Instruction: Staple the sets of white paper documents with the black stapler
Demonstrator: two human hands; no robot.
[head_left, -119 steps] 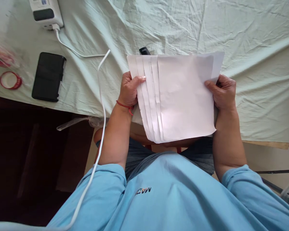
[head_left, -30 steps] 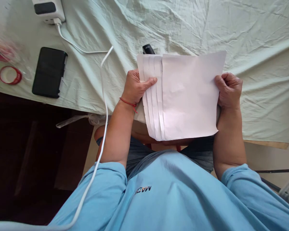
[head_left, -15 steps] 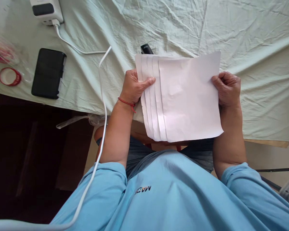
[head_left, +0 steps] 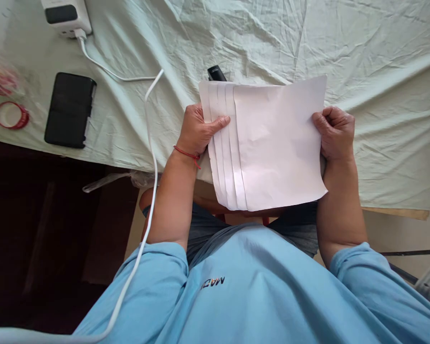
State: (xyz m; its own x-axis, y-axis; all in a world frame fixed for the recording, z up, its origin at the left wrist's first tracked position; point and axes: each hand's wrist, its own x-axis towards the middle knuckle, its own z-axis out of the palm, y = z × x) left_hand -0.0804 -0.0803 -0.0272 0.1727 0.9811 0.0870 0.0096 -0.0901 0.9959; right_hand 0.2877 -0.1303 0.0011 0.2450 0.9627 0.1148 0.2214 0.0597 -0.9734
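holding a fanned stack of white paper sheets (head_left: 279, 148) in front of the body, stretched between left hand (head_left: 198, 131) and right hand (head_left: 336, 131), above the near edge of a pale green cloth (head_left: 344, 52) and partly over the denim-covered lap (head_left: 198, 227). impossible to tell from above whether touching the cloth or lifted clear of it.

gripping at the left with thumb laid across several stepped edges and the other fingers mostly hidden behind the paper, probably so as to pin the overlapping layers together and stop them sliding. pinching at the right edge, thumb in front, fingers curled in tight; unclear how many layers caught there. likely placed opposite the left grip to spread and steady the broad sheet on top. lightly creased over that face, and curled at the lower right corner beside the right forearm (head_left: 338, 191) (touching or just above, hard to say).

just beyond the upper left edge, partly covered: a small black object (head_left: 217, 73). well off to the left, out of the paper's way: a flat black case (head_left: 70, 110), a red tape roll (head_left: 24, 118) and a white device (head_left: 66, 16). plugged into that: a white cable (head_left: 150, 143), seemingly slack enough not to tug.
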